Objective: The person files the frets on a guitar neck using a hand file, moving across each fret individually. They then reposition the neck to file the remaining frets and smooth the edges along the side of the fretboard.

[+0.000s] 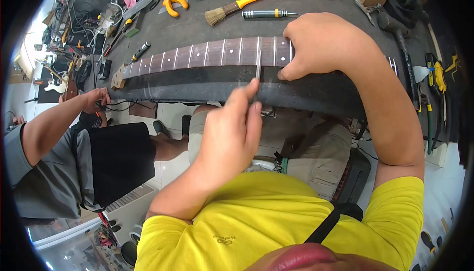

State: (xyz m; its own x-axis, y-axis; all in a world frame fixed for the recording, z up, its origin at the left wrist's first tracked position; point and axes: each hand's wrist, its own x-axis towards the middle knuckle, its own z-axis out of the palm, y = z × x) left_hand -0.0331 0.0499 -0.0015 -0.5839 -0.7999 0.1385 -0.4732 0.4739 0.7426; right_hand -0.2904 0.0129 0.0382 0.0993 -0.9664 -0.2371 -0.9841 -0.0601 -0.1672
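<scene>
One dark desk, matte and scuffed, fills the upper view (163,34). A guitar neck (212,53) lies along it, toward the near side: long, narrow, its face of brown grained wood crossed by bright metal frets and set with pale round dots, ending at left in a light wooden headstock (118,77). The right hand (321,44) is clamped over the neck, thumb at the near edge. The left hand (229,130) is apart from it, fingers closed. Beyond the neck lie a brush (247,3) with coarse tan bristles and glossy yellow handle, then a smooth grey screwdriver (265,14). A slim metal tool (258,63), straight, projects from the left hand across the frets; contact cannot be confirmed.
</scene>
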